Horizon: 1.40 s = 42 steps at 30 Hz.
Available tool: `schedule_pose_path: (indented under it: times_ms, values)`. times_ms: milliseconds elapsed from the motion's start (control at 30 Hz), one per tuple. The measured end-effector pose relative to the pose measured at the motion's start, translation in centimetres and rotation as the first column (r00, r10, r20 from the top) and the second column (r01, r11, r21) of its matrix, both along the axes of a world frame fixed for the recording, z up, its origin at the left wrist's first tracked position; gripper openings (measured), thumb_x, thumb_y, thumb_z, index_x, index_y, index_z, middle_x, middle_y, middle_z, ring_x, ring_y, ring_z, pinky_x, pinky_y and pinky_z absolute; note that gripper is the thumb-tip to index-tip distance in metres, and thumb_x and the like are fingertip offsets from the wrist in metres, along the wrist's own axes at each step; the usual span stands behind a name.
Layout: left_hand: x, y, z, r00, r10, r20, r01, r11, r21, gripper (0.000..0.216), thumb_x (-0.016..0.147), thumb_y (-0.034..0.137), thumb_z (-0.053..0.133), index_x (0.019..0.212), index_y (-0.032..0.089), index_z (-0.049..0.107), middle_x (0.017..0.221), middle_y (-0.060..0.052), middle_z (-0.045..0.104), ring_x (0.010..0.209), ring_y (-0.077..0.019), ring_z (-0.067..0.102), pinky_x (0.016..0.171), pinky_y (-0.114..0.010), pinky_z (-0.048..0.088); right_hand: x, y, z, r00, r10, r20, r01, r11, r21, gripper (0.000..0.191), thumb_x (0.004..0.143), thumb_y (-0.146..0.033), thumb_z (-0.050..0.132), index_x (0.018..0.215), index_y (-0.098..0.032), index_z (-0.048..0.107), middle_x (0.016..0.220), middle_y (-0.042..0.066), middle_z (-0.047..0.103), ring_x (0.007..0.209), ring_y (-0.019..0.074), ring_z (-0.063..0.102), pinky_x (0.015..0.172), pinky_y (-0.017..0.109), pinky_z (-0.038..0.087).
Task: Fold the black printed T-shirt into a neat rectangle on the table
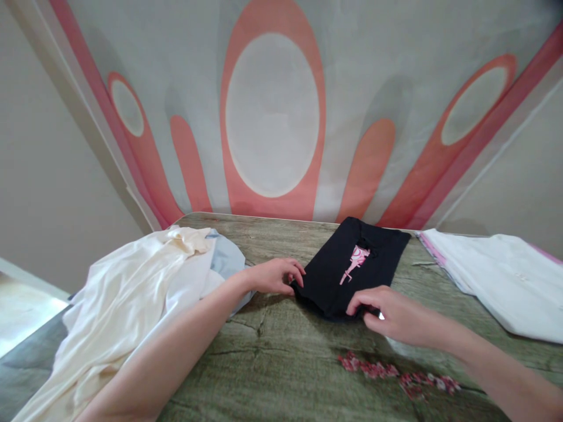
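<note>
A folded black T-shirt (328,264) with a pink printed figure lies on the wood-patterned tabletop (264,375), right of centre. My left hand (273,275) is closed on its left near corner, thumb and fingers pinching the fabric. At the near edge, my right hand (389,313) grips the cloth between thumb and curled fingers. That edge is slightly lifted, with a dark gap below its top layer. The shirt's far end lies close to the back edge of the table.
Cream and white garments (136,281) lie in a loose heap at the left, with light blue cloth (229,258) beside them. A neatly folded white garment pile (497,272) sits at the right. Pink blossoms (378,369) show on the table's front right. Behind hangs a patterned backdrop (272,117).
</note>
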<state>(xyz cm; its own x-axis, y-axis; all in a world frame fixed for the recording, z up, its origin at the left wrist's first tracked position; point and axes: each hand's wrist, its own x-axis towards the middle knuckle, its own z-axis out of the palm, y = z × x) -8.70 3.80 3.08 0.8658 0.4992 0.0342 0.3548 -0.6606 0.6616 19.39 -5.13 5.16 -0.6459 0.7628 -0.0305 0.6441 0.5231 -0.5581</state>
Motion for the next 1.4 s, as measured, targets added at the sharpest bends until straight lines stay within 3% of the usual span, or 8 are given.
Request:
schedule_pose_path:
  times_ms: [200,600,867,967,1200,1400]
  values:
    - [1.2,-1.0,0.1,0.999,-0.021,0.028,0.019,0.998,0.055,0.011,0.072,0.019,0.065,0.082,0.02,0.068,0.103,-0.004,0.059,0.096,-0.0168,0.055,0.09,-0.028,0.038,1.7,-0.6,1.2,0.978,0.175,0.111,-0.163,0.981,-0.109,0.033,0.067,-0.004,0.043,0.087,-0.02,0.064,0.085,0.001,0.065,0.08,0.0148,0.059,0.075,0.025,0.042]
    - [1.3,-1.3,0.6,0.998,-0.046,0.036,0.047,0.999,-0.009,0.015,0.08,0.027,0.058,0.089,0.017,0.064,0.099,-0.007,0.061,0.089,-0.0151,0.056,0.079,-0.025,0.042,1.0,-2.3,0.7,0.954,0.108,0.281,-0.125,0.991,0.042,0.022,0.065,-0.015,0.058,0.087,-0.018,0.056,0.086,0.004,0.056,0.082,0.0196,0.051,0.071,0.03,0.04]
    - [1.7,-2.0,1.1,0.999,0.045,-0.003,-0.045,0.995,-0.088,0.022,0.083,0.032,0.053,0.099,0.018,0.061,0.084,-0.003,0.064,0.074,-0.013,0.059,0.067,-0.021,0.042,0.5,-2.8,0.0,0.945,0.085,0.317,-0.139,0.979,0.149,0.007,0.073,-0.018,0.057,0.08,-0.019,0.056,0.083,0.005,0.057,0.079,0.0202,0.053,0.068,0.03,0.039]
    - [2.0,-2.1,1.2,0.996,0.087,0.005,-0.085,0.985,-0.148,0.022,0.085,0.033,0.05,0.097,0.017,0.059,0.077,-0.001,0.065,0.07,-0.0122,0.059,0.064,-0.02,0.041,1.4,-2.4,0.3,0.945,0.105,0.31,-0.14,0.986,0.095,0.008,0.079,-0.018,0.049,0.081,-0.02,0.056,0.082,0.003,0.059,0.076,0.018,0.055,0.067,0.029,0.038]
    - [2.9,-2.2,1.0,0.941,0.313,0.13,-0.269,0.924,-0.273,0.023,0.087,0.035,0.047,0.088,0.014,0.057,0.062,0.001,0.062,0.058,-0.0098,0.059,0.057,-0.018,0.039,4.4,-0.8,2.7,0.953,0.029,0.301,-0.024,0.999,-0.022,0.015,0.085,-0.029,0.044,0.087,-0.021,0.057,0.085,0.003,0.062,0.079,0.0194,0.057,0.068,0.029,0.039]
    - [3.4,-2.3,0.9,0.916,0.371,0.153,-0.296,0.882,-0.367,0.025,0.086,0.036,0.049,0.087,0.012,0.057,0.057,0.001,0.06,0.051,-0.0084,0.056,0.049,-0.017,0.036,5.7,0.3,3.1,0.955,0.024,0.296,-0.009,0.999,-0.054,0.026,0.087,-0.039,0.04,0.089,-0.021,0.059,0.083,0.004,0.062,0.077,0.0196,0.056,0.07,0.031,0.04]
